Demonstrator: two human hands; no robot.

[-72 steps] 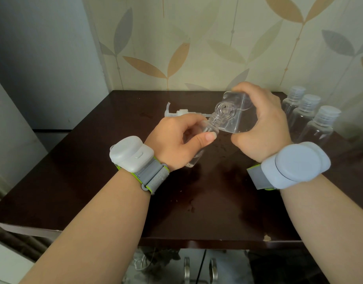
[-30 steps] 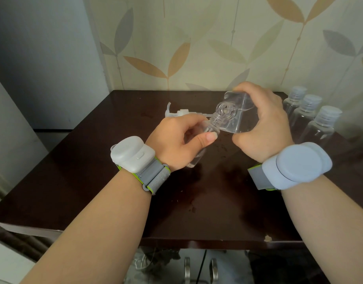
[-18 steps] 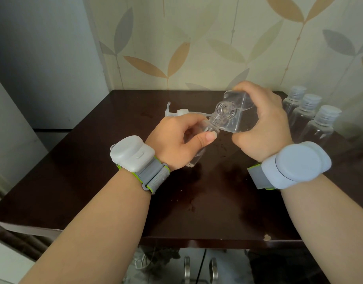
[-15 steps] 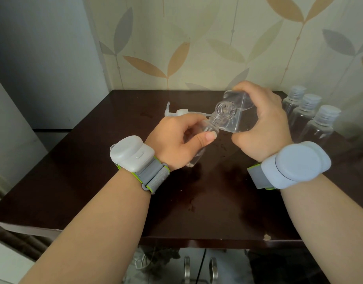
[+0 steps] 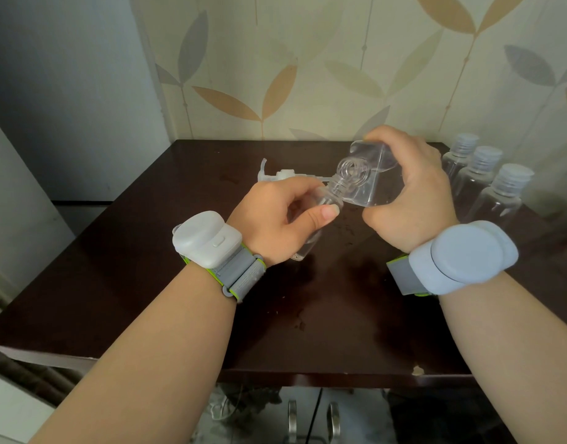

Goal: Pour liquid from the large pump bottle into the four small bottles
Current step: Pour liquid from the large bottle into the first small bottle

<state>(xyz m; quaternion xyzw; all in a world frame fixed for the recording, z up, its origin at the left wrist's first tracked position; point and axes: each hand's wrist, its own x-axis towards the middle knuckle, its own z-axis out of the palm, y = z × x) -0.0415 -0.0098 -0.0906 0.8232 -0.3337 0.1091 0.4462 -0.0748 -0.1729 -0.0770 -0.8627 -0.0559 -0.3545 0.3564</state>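
My right hand (image 5: 407,200) grips the large clear bottle (image 5: 368,181), pump removed, tipped over to the left so its open threaded mouth meets the neck of a small clear bottle (image 5: 332,195). My left hand (image 5: 275,216) holds that small bottle upright just above the dark table (image 5: 147,267), fingers and thumb wrapped round it, hiding most of its body. Three capped small bottles (image 5: 496,190) stand in a row at the table's right side.
The white pump head (image 5: 275,174) with its tube lies on the table behind my left hand. Small wet spots mark the table top near the front middle. A leaf-patterned wall stands close behind, and the table's front edge is near my forearms.
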